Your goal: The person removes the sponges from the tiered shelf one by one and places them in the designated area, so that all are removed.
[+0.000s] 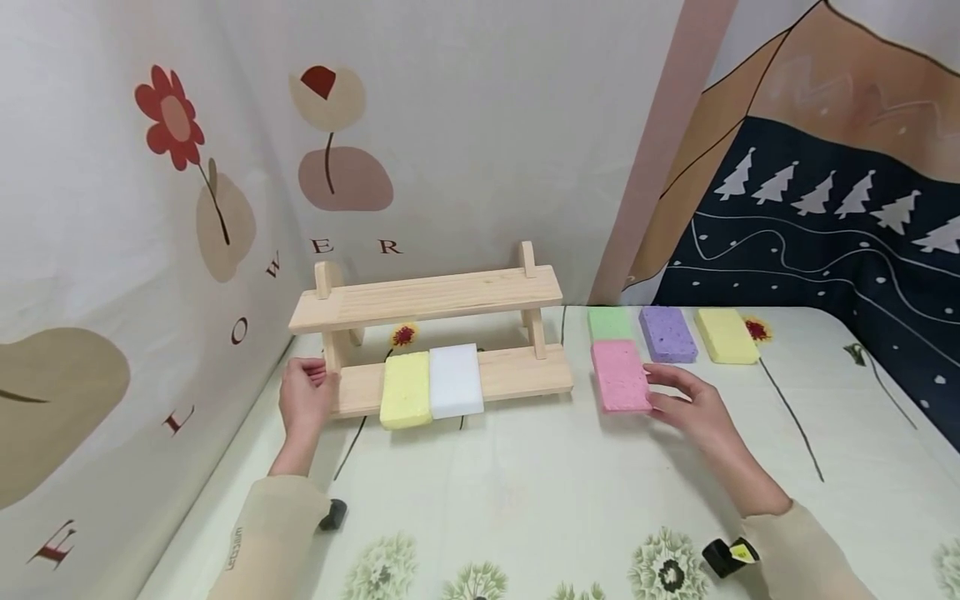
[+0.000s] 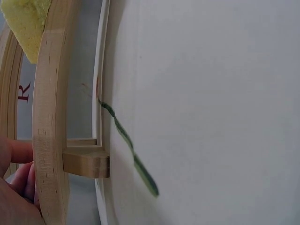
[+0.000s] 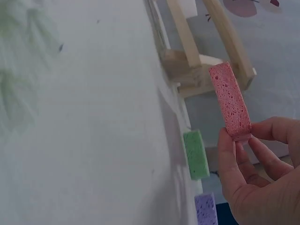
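A pink sponge (image 1: 621,376) is pinched at its right edge between the thumb and fingers of my right hand (image 1: 693,406). The right wrist view shows that sponge (image 3: 230,99) end-on, raised above the table. My left hand (image 1: 306,392) grips the left end of a two-tier wooden shelf rack (image 1: 427,298), beside its left upright; the left wrist view has the fingers (image 2: 21,151) at the board's end. On the lower board, a yellow sponge (image 1: 406,390) and a white sponge (image 1: 456,381) lie side by side, overhanging the front edge.
Right of the rack, a green sponge (image 1: 609,322), a purple sponge (image 1: 667,335) and a second yellow sponge (image 1: 727,337) lie in a row on the patterned tablecloth (image 1: 517,500). The pink sponge partly covers the green one in the head view. A printed curtain (image 1: 480,125) hangs behind.
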`<state>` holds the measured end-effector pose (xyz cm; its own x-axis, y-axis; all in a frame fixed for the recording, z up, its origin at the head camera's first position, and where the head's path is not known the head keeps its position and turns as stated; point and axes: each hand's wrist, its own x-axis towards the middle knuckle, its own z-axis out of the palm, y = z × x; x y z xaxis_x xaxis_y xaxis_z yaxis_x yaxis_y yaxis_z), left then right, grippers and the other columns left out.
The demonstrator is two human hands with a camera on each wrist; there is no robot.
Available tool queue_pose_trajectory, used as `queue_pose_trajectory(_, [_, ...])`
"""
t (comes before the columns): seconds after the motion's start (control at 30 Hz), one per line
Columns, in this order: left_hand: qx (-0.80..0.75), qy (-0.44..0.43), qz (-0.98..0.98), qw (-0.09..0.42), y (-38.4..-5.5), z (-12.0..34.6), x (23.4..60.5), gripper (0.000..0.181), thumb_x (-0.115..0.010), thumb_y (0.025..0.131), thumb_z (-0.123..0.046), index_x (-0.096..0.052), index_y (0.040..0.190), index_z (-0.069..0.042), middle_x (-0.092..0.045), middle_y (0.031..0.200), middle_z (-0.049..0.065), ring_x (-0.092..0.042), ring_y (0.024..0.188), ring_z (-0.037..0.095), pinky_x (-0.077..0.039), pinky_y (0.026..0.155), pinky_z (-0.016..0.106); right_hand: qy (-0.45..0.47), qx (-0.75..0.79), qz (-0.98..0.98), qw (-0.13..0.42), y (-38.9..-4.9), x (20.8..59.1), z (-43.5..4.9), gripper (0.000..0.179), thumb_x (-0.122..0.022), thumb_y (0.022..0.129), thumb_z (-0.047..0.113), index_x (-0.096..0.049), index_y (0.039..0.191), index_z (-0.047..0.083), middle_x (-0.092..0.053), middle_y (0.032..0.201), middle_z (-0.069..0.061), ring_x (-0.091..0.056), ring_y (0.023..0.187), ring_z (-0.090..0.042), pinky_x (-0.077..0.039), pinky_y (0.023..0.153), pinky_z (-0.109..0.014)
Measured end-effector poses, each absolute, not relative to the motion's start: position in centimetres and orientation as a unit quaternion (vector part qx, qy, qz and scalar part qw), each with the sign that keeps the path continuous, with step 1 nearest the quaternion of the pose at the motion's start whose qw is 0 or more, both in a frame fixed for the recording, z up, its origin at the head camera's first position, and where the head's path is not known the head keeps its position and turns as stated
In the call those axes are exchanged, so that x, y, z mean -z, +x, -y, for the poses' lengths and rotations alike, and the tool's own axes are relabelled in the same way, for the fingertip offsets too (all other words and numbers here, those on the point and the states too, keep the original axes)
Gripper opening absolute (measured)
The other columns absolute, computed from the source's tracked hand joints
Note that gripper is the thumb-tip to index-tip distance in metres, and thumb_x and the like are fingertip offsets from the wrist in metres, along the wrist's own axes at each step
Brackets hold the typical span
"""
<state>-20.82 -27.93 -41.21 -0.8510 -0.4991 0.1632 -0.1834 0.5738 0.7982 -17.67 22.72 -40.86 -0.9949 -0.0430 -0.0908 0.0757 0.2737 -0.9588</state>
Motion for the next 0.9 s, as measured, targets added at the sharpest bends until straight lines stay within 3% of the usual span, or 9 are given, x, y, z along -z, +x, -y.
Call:
queue_pose_trajectory(0.13, [0.417,0.196,0.867,0.190,-20.8,27.9,41.2,0.033,-0.056,0.093,-0.003,-0.048,0.123,0.009,-0.056,0.121,0.027,-0.059,0.111,0.040,-0.047,0.099,0.050,0.019,0.606,-0.793,0.050,-17.9,41.5,-23.4,0.055,-0.060,0.098,0.013,-0.041,0.147,-0.003,-0.059,0.125,-0.006,-0.060,0.091,0.008,-0.058,0.081,-0.016])
queue_pose_trajectory(0.23, [0.415,0.194,0.868,0.192,-20.8,27.9,41.2,0.033,-0.056,0.093,-0.003,-0.048,0.123,0.009,-0.056,0.120,0.027,-0.060,0.110,0.040,-0.047,0.099,0.049,0.029,0.610,-0.790,0.053,-18.2,41.9,-23.7,0.056,-0.062,0.097,0.013,-0.042,0.146,-0.004,-0.057,0.110,0.016,-0.060,0.090,0.008,-0.057,0.080,-0.015])
queue_pose_trajectory(0.4, [0.416,0.197,0.867,0.189,-20.8,27.9,41.2,0.034,-0.055,0.093,-0.003,-0.047,0.123,0.009,-0.055,0.121,0.027,-0.059,0.111,0.041,-0.047,0.100,0.051,0.037,0.609,-0.790,0.057,-18.5,42.3,-24.0,0.056,-0.063,0.097,0.015,-0.043,0.146,-0.004,-0.057,0.104,0.021,-0.059,0.089,0.008,-0.057,0.079,-0.015])
queue_pose_trajectory(0.57, [0.417,0.197,0.867,0.189,-20.8,27.9,41.1,0.033,-0.056,0.093,-0.003,-0.047,0.123,0.009,-0.056,0.121,0.027,-0.059,0.110,0.040,-0.047,0.099,0.049,0.039,0.603,-0.794,0.067,-18.6,42.6,-24.1,0.055,-0.062,0.097,0.015,-0.042,0.145,-0.005,-0.059,0.107,0.015,-0.059,0.088,0.008,-0.057,0.078,-0.015])
queue_pose_trajectory(0.67, [0.417,0.197,0.866,0.190,-20.8,27.9,41.2,0.033,-0.056,0.093,-0.003,-0.048,0.123,0.008,-0.056,0.120,0.026,-0.059,0.110,0.040,-0.047,0.098,0.048,0.035,0.595,-0.800,0.071,-18.5,42.8,-24.1,0.054,-0.060,0.098,0.014,-0.042,0.145,-0.006,-0.060,0.119,-0.003,-0.059,0.087,0.008,-0.057,0.078,-0.015])
queue_pose_trajectory(0.77, [0.419,0.196,0.866,0.188,-20.8,28.0,41.1,0.033,-0.056,0.093,-0.003,-0.048,0.123,0.008,-0.056,0.120,0.026,-0.059,0.111,0.040,-0.047,0.099,0.049,0.035,0.587,-0.805,0.082,-18.4,43.0,-24.2,0.054,-0.058,0.099,0.013,-0.040,0.146,-0.006,-0.052,0.134,-0.021,-0.058,0.088,0.009,-0.057,0.079,-0.015])
queue_pose_trajectory(0.9, [0.420,0.197,0.867,0.185,-20.8,27.9,41.1,0.034,-0.056,0.093,-0.003,-0.047,0.124,0.009,-0.055,0.121,0.027,-0.058,0.112,0.041,-0.047,0.101,0.052,0.037,0.590,-0.800,0.098,-18.5,43.2,-24.2,0.054,-0.056,0.100,0.011,-0.037,0.147,-0.007,-0.045,0.140,-0.028,-0.057,0.090,0.010,-0.057,0.080,-0.016])
